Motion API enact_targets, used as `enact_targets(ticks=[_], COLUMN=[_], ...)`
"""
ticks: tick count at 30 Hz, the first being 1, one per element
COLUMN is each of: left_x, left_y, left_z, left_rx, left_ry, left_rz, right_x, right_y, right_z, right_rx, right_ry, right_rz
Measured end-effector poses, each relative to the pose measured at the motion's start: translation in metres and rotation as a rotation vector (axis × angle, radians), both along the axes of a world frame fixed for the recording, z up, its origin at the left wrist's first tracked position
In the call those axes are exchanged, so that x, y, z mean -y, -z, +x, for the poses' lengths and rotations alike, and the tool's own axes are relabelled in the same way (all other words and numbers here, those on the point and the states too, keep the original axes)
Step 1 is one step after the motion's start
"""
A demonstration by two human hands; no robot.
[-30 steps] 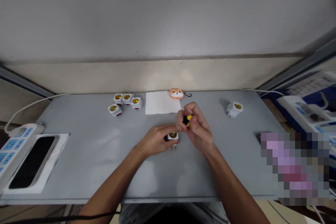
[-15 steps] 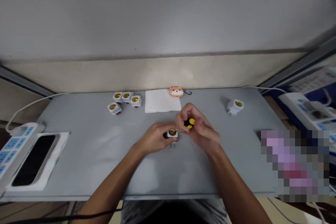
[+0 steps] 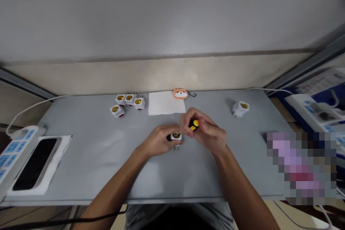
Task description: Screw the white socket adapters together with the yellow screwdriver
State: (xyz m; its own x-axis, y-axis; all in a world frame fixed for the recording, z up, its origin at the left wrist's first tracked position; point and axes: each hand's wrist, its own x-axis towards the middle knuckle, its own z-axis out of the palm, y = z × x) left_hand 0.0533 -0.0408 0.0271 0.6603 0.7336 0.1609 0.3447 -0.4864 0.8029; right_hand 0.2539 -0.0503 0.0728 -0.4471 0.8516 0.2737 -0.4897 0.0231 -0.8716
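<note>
Near the middle of the grey table, my left hand (image 3: 161, 141) grips a white plug-in lamp socket (image 3: 176, 136) between thumb and fingers. Its brass-coloured opening faces up and its metal prongs point toward me. Just right of it and slightly higher, my right hand (image 3: 206, 129) is wrapped round a black and yellow handle (image 3: 194, 124). Whatever extends from the handle is hidden by the fingers. Several similar white sockets (image 3: 129, 99) with red switches sit together at the back left. Another white socket (image 3: 240, 109) stands alone on the right.
A white paper sheet (image 3: 165, 103) lies at the back with an orange animal-faced case (image 3: 180, 93) on its corner. A phone (image 3: 36, 164) and a power strip (image 3: 20, 145) are at the left. Another power strip (image 3: 309, 109) and a blurred-out object (image 3: 299, 167) are at the right.
The black and yellow handle has turned slightly within my right hand, and those fingers have shifted a little. My left hand keeps its hold on the socket.
</note>
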Motion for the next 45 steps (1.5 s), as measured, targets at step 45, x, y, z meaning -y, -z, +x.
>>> enact_targets(ticks=[45], left_x=[0.001], left_y=[0.002], left_z=[0.000], left_rx=[0.034], left_ry=[-0.041], left_rz=[-0.048], right_x=[-0.001], right_y=[0.002], right_z=[0.008], right_rx=[0.047], right_ry=[-0.146], right_rz=[0.060])
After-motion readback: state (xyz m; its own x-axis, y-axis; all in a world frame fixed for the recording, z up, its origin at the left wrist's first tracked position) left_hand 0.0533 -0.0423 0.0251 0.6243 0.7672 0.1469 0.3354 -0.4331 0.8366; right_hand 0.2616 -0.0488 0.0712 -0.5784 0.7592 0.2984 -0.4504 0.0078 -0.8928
